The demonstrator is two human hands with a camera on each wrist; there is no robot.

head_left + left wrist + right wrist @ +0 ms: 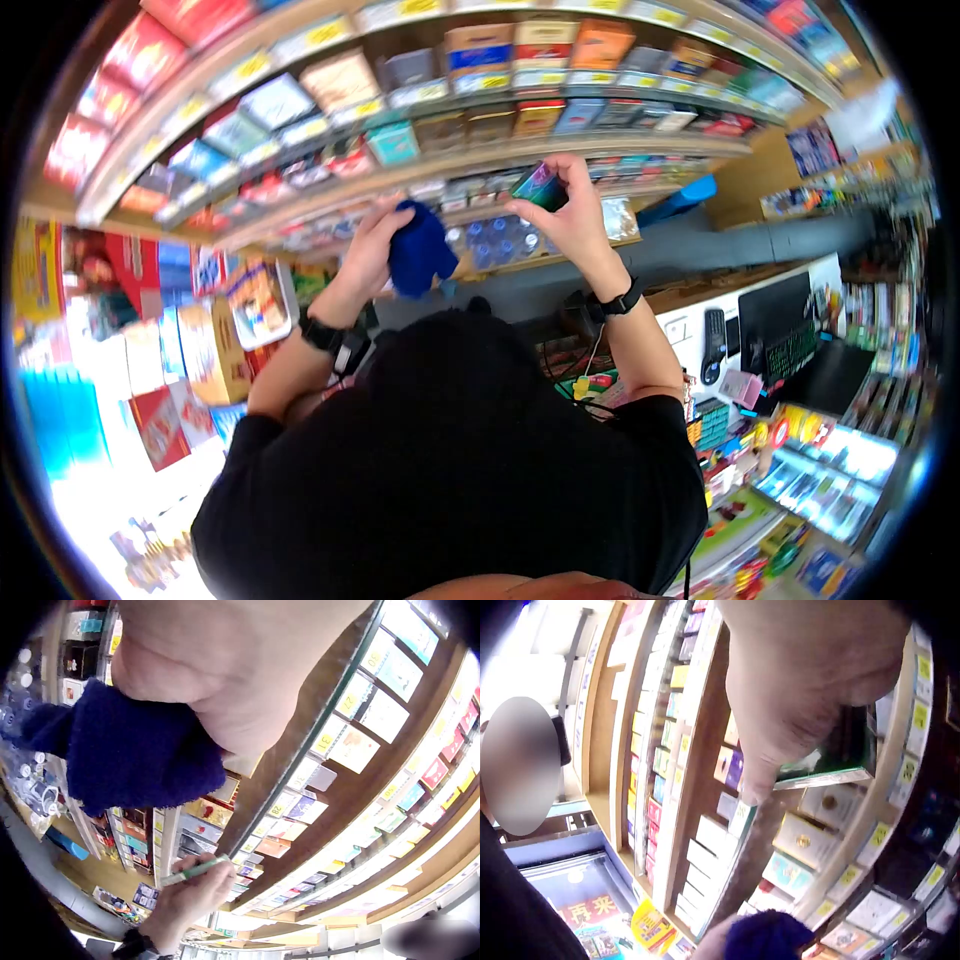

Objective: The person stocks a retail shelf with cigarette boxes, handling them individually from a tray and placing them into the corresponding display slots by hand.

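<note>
My left hand [370, 248] grips a dark blue fuzzy cloth [420, 252] before the lower shelves. In the left wrist view the cloth [139, 754] hangs bunched below the palm, and the fingertips are hidden. To its right, my right hand [580, 222] holds a small flat cigarette pack [540, 186] between thumb and fingers. The pack has a shiny green and purple face. In the right wrist view its dark green side [853, 742] shows under the hand. Cloth and pack are apart from each other.
Curved shelves [480, 170] with rows of cigarette packs and yellow price labels stand in front. Capped plastic bottles [495, 243] sit low between the hands. At the right are a white desk with a telephone [713, 345] and a keyboard [790, 350]. Boxes [215, 350] crowd the left.
</note>
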